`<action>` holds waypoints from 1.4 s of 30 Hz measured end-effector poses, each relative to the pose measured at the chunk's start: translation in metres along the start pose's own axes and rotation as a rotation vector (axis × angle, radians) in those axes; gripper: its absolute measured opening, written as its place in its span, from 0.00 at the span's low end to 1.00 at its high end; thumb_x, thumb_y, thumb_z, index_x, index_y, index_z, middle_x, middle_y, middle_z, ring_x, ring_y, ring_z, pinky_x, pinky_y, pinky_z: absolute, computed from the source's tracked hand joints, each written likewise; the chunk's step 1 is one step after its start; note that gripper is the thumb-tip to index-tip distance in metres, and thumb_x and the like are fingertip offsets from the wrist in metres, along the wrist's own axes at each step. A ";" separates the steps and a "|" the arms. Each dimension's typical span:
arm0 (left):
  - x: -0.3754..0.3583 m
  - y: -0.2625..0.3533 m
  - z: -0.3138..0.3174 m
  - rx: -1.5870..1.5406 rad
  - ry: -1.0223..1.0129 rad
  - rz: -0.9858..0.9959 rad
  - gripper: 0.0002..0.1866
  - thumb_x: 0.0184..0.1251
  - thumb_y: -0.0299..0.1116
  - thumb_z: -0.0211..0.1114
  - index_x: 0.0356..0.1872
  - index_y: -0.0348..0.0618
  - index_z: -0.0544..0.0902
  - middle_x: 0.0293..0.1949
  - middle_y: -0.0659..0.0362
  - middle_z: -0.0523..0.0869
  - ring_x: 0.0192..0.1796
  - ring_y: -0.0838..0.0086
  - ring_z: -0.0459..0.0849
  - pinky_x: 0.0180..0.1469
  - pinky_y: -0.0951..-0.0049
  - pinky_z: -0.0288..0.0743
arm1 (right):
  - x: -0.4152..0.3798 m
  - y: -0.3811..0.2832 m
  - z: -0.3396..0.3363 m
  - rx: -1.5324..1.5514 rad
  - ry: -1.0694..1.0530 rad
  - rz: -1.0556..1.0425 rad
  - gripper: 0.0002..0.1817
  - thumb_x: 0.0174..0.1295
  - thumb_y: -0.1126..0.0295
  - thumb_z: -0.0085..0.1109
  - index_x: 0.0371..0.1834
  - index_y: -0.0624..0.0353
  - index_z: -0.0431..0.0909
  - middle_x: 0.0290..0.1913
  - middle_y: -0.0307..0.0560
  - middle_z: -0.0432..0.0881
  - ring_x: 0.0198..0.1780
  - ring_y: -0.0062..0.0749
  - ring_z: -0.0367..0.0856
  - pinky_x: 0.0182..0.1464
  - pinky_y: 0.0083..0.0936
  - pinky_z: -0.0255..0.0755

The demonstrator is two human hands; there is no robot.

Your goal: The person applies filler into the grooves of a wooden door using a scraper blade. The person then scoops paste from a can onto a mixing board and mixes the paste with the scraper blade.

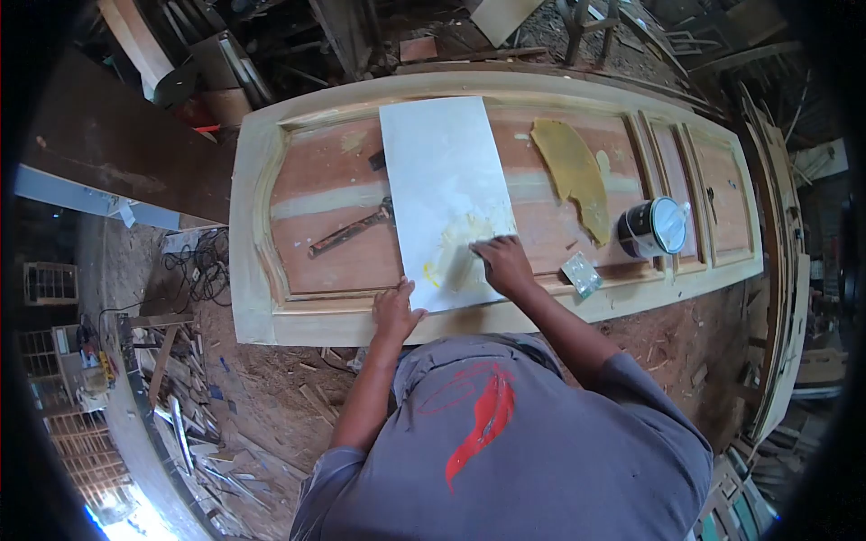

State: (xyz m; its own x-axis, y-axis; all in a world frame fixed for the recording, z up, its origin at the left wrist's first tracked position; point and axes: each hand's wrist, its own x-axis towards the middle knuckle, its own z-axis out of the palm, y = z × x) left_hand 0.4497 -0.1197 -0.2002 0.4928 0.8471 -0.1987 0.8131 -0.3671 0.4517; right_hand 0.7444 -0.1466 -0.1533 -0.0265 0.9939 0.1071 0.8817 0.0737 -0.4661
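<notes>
A white board [442,153] lies across a panelled wooden door [316,167]. My left hand [394,313] holds the board's near left corner, thumb along the bottom edge and fingers by the left side. Closed over the board's near right part, my right hand [507,268] grips what looks like a flat scraper [464,269], partly hidden by the fingers. Pale yellow paste [483,225] is smeared around it, with a brighter yellow streak [431,273] nearer my left hand. A hammer [347,232] rests on the door just left of the board.
Right of the board lie a curved yellowish sheet [573,171] and a small clear packet [582,274]. A dark can [639,230] with a pale lid stands farther right. Wood scraps [194,433] litter the floor at left, near tangled black cable [200,266]. Boards [780,261] lean at right.
</notes>
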 end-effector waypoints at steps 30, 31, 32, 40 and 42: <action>0.004 0.003 -0.005 0.013 -0.004 -0.012 0.42 0.44 0.43 0.87 0.65 0.46 0.83 0.68 0.50 0.83 0.64 0.57 0.85 0.70 0.50 0.71 | -0.066 -0.015 0.040 -0.061 -0.069 -0.182 0.23 0.57 0.75 0.57 0.58 0.54 0.86 0.61 0.48 0.88 0.57 0.42 0.85 0.65 0.43 0.70; 0.004 0.006 -0.008 0.020 -0.004 -0.018 0.41 0.44 0.43 0.87 0.64 0.46 0.83 0.68 0.50 0.84 0.65 0.57 0.84 0.68 0.49 0.71 | -0.070 -0.022 0.036 0.010 -0.095 -0.207 0.22 0.57 0.75 0.57 0.56 0.53 0.87 0.59 0.48 0.89 0.55 0.43 0.86 0.64 0.42 0.71; 0.002 0.009 -0.011 0.023 -0.007 -0.026 0.41 0.44 0.42 0.87 0.64 0.45 0.83 0.68 0.49 0.84 0.66 0.58 0.84 0.67 0.49 0.71 | -0.067 -0.023 0.031 0.040 -0.183 -0.203 0.22 0.57 0.75 0.58 0.55 0.53 0.88 0.56 0.48 0.90 0.54 0.43 0.86 0.63 0.42 0.71; 0.000 0.006 -0.006 0.012 -0.006 -0.009 0.42 0.44 0.44 0.87 0.65 0.46 0.83 0.69 0.50 0.83 0.65 0.58 0.84 0.71 0.50 0.69 | 0.009 0.035 -0.012 -0.099 0.101 -0.005 0.15 0.56 0.74 0.59 0.43 0.53 0.91 0.34 0.56 0.89 0.35 0.52 0.86 0.49 0.47 0.74; 0.003 0.005 -0.009 -0.006 0.004 -0.017 0.42 0.44 0.44 0.87 0.65 0.46 0.84 0.68 0.51 0.83 0.64 0.57 0.84 0.72 0.51 0.69 | 0.003 0.032 -0.013 -0.142 -0.080 0.098 0.14 0.57 0.74 0.59 0.44 0.53 0.91 0.33 0.56 0.89 0.35 0.53 0.86 0.48 0.48 0.73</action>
State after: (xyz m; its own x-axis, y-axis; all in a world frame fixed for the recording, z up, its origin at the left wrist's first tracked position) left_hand 0.4525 -0.1154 -0.1903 0.4778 0.8546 -0.2032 0.8194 -0.3502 0.4538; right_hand 0.7787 -0.1428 -0.1561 0.0301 0.9995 -0.0051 0.9395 -0.0300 -0.3412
